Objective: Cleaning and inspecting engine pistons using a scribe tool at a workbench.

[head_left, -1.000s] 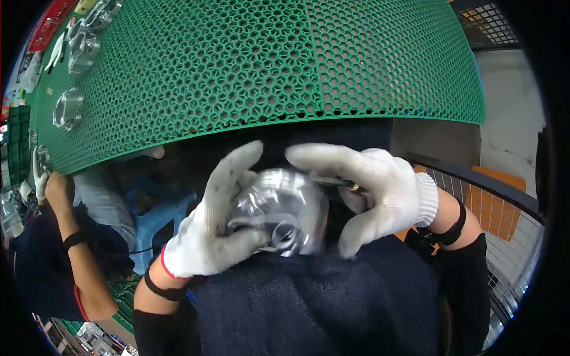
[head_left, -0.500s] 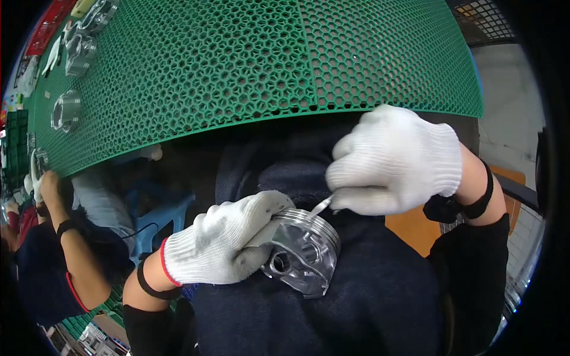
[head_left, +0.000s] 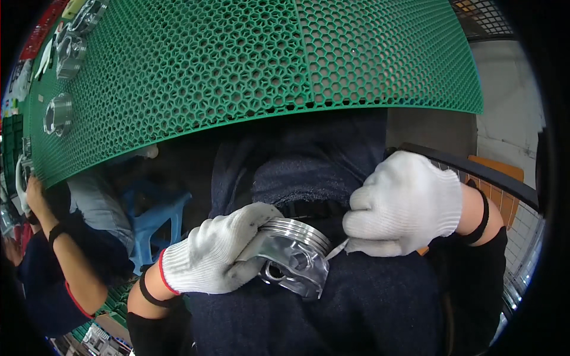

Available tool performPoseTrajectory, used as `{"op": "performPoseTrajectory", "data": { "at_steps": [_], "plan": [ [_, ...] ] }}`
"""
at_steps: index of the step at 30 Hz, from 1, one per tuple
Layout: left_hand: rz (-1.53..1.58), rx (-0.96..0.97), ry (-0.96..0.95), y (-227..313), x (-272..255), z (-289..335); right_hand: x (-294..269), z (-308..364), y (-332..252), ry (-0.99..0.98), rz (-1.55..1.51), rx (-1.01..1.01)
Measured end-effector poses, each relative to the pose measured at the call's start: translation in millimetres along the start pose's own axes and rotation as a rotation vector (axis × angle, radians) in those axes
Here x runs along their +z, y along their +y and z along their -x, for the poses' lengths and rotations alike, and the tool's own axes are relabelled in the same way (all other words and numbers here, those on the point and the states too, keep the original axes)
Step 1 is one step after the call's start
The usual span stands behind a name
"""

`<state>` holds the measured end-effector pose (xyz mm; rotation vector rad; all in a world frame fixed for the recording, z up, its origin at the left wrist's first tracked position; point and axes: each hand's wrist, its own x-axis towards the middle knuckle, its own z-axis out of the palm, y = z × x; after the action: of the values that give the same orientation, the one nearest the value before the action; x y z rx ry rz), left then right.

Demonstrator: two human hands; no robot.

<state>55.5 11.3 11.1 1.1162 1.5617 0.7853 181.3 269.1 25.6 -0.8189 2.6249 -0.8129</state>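
Note:
Over my lap, my left hand (head_left: 214, 252) in a white knit glove is closed around a shiny metal piston (head_left: 294, 261). Its ring grooves face up and away from me, and the pin bore opens toward the lower left. To the right of it my right hand (head_left: 404, 204), gloved too, is closed in a pinch on a thin pale tool with a narrow pointed blade (head_left: 336, 250). The blade's tip is at the piston's right edge, touching it or very close. Its handle is hidden inside the glove.
A green honeycomb mat (head_left: 237, 65) covers the table ahead. Several more pistons (head_left: 58, 114) stand on its left side. At the left a co-worker's arm (head_left: 77, 267) reaches to the table, with a blue stool (head_left: 151, 216) between us. A black rail (head_left: 469, 172) runs at the right.
My right hand has come down and slightly right, moving the blade from the piston's upper grooves to its right edge. The piston has tilted and shifted slightly left with my left hand.

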Motion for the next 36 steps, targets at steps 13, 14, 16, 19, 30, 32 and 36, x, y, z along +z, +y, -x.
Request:
{"op": "performPoseTrajectory", "data": {
  "at_steps": [13,14,16,19,30,32,36],
  "plan": [
    [0.236,-0.058,0.199,-21.2,6.8,10.6,15.4,-4.7,8.6,0.084,-0.375,0.013],
    [0.396,-0.101,0.322,-27.3,10.4,12.4,13.2,-8.4,12.4,0.220,-0.461,0.011],
    [0.814,-0.161,0.577,-34.4,4.6,11.6,-3.1,-22.2,24.4,0.380,-0.641,0.138],
    [1.912,0.396,0.111,-53.3,-11.7,12.1,-21.2,-55.6,36.3,0.525,-0.467,0.406],
    [1.860,0.616,0.190,-65.4,-36.8,23.2,-16.8,-66.5,72.1,0.576,0.411,0.359],
    [1.463,0.485,0.456,-72.5,-61.3,43.2,-11.9,-56.7,66.9,0.590,0.351,0.364],
    [0.490,0.034,1.399,-76.0,-97.0,59.3,3.2,-48.3,62.9,0.575,0.454,0.407]
  ]
}}
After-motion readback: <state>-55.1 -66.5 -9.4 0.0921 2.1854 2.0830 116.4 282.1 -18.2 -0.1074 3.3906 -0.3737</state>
